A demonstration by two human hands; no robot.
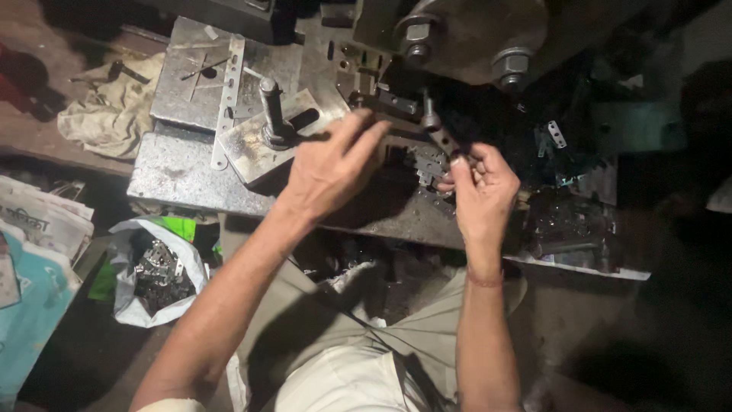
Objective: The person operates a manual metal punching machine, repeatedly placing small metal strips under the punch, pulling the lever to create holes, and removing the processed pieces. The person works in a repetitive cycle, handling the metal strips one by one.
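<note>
Far left: folded papers (pixel 34 221) on the floor; just right of them a white bag (pixel 156 267), open, holding small metal pieces. Above these a crumpled rag (pixel 114 107) lies on a bench, a dark tool on top. Right of the rag: grey steel worktop (pixel 171 172) of a press, with a perforated strip (pixel 227 99) lying along it and an upright post (pixel 271 111) standing on a small plate. Left hand (pixel 332 168) reaches over the worktop just right of the post, palm down, fingers extended toward the die area, tips together; whether anything is pinched between them cannot be told, as the fingertips are seen from behind. Centre: die (pixel 415 156), dark, with small stamped parts lying on it, between the two hands. Right hand (pixel 480 187) held just right of the die, fingers curled, thumb and forefinger closed on a small dark metal part (pixel 444 141) that sticks up and left from the fingertips, over the die. Above: press body with two large nuts (pixel 511 65). Far right: dark heap of scrap (pixel 568 156), detail too dim to resolve. Lower centre: the person's lap, light trousers.
</note>
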